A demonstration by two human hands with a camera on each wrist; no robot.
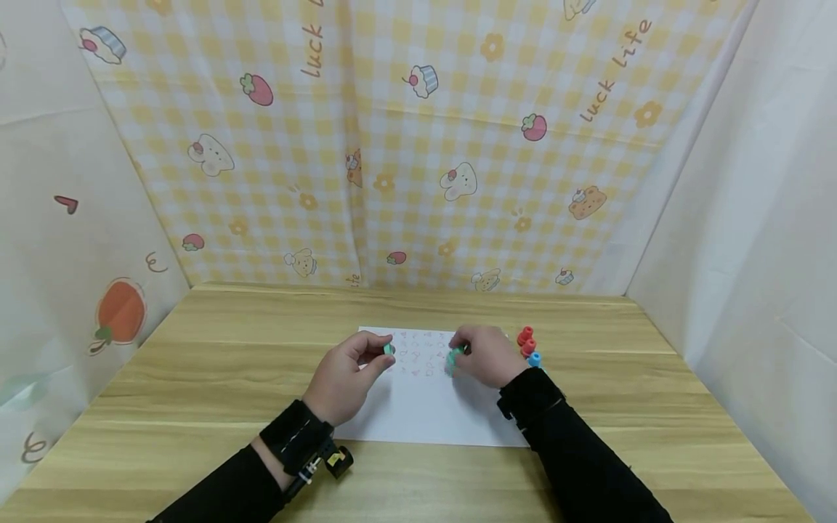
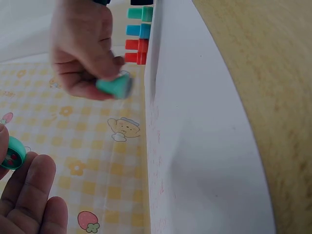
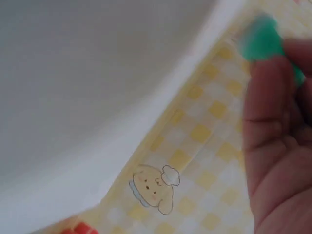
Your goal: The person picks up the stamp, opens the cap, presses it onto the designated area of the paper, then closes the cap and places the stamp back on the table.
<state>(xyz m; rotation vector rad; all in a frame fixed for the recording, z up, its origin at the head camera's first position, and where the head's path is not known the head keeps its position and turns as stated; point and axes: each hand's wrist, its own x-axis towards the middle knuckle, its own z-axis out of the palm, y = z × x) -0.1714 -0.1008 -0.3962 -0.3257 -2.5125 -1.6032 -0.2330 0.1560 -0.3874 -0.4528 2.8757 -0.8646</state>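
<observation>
Over the left part of a white sheet of paper [image 1: 431, 414], my left hand [image 1: 341, 378] pinches a small green cap [image 1: 389, 349] between thumb and fingers. In the left wrist view this cap [image 2: 16, 152] is round and hollow, with red marks inside. My right hand [image 1: 489, 356] grips a green stamp [image 1: 453, 359] by its narrower handle, close over the paper's right side. The stamp [image 3: 263, 40] looks blurred in the right wrist view, its wide end pointing away from the fingers [image 3: 267, 97]. Rows of small faint red prints [image 1: 415, 356] mark the paper's upper part.
To the right of the paper stand two red stamps [image 1: 525, 335] and a blue stamp [image 1: 535, 359]. Another green stamp [image 2: 140, 13] shows in that row in the left wrist view. A yellow checked cloth [image 1: 418, 218] hangs behind the wooden table [image 1: 163, 407].
</observation>
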